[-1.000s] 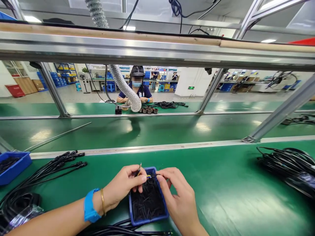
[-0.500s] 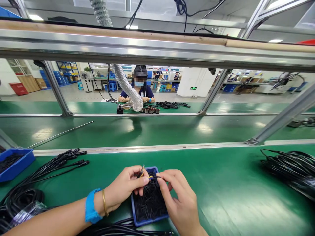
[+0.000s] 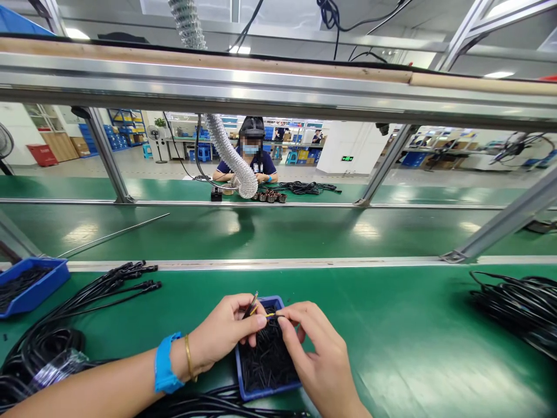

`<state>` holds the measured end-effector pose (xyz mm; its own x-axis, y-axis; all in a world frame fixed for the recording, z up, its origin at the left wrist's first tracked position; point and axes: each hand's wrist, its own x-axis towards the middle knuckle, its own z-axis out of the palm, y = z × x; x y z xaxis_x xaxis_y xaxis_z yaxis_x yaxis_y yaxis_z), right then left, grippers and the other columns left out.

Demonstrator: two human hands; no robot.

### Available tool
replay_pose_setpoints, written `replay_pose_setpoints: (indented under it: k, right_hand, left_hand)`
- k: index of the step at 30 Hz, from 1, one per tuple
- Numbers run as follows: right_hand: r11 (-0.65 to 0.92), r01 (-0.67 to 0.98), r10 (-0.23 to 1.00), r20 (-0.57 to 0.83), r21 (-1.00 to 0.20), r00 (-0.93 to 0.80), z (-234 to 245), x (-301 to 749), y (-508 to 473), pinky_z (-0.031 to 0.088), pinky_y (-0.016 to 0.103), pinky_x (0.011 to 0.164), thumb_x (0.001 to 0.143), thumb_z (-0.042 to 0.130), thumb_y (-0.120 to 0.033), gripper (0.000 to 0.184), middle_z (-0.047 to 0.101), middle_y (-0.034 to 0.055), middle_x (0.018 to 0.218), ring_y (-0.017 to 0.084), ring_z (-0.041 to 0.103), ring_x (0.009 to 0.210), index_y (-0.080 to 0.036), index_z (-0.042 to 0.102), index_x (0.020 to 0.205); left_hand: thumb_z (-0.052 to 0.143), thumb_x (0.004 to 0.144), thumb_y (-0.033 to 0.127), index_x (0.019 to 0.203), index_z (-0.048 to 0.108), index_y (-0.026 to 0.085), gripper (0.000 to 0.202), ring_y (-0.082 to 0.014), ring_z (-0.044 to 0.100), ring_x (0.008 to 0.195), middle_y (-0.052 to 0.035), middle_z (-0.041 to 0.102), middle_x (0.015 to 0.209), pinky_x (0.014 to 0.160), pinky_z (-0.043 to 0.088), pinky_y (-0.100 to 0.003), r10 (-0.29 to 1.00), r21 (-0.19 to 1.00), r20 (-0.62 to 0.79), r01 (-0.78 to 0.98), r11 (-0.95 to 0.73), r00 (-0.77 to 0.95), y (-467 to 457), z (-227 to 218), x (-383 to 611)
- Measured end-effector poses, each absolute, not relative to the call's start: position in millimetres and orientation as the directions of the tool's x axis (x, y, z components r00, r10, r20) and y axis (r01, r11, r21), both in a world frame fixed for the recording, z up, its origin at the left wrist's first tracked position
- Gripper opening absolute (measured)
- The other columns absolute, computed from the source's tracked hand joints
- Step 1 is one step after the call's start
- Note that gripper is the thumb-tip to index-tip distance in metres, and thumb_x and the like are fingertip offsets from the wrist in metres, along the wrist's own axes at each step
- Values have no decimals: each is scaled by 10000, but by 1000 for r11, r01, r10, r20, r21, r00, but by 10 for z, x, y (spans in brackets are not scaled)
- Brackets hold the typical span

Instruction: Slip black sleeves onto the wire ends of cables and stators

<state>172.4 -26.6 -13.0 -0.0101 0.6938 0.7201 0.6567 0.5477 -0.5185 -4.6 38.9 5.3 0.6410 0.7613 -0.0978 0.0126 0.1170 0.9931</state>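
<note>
Wires [image 3: 271,315] partly hidden in left grip [image 3: 235,323]; left bin [image 3: 38,291] cut off

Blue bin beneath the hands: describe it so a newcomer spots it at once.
On the near green bench, go to bottom centre, where the left hand and right hand are close together. Just below them is a blue bin holding short black pieces. Unlike the other blue bin at the left edge, it has hands over it.

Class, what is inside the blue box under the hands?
The box holds small black pieces. They hide its floor; the left hand and right hand cover some edges.
</note>
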Motion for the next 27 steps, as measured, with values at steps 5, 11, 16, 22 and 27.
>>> replay_pose_setpoints:
  k: [5,11,16,22,27]
  right_hand:
    - [529,687,707,707,-498,-32,-230,1728,-226,552,271,627,975,573,-143,184,696,48,839,168,645,733,-220,736,1010]
    - [527,565,729,679,-635,82,-162,1788,-204,584,263,662,959,606,-165,226,739,53,897,174,700,788,-247,766,1097]
    - [448,376,810,546,-811,213,-94,1760,-251,579,220,600,923,672,-212,113,740,38,872,165,719,756,-244,778,941]
    - [496,380,760,602,-781,244,-119,1695,-276,568,203,604,903,681,-163,142,741,26,868,148,702,745,-258,780,939]
    - [529,431,716,657,-731,236,-107,1675,-266,578,211,616,895,675,-132,157,744,32,858,153,707,746,-242,780,934]
  left_hand:
    - [795,740,464,804,625,156,357,-97,536,568,42,558,706,599,435,-245,797,996,-83,15,92,599,378,30,-50]
    - [749,766,501,792,605,167,365,-100,530,535,48,555,637,548,388,-227,778,995,-104,62,83,619,403,68,-67]
    - [711,786,515,799,607,163,367,-103,503,509,43,554,559,514,324,-217,745,988,-150,132,83,650,388,86,-80]
    - [708,769,554,775,599,167,403,-111,508,510,38,549,544,522,316,-221,731,982,-180,168,89,659,388,79,-81]
    - [703,777,560,787,611,166,405,-108,497,501,29,571,550,523,320,-223,724,981,-183,175,87,665,389,59,-79]
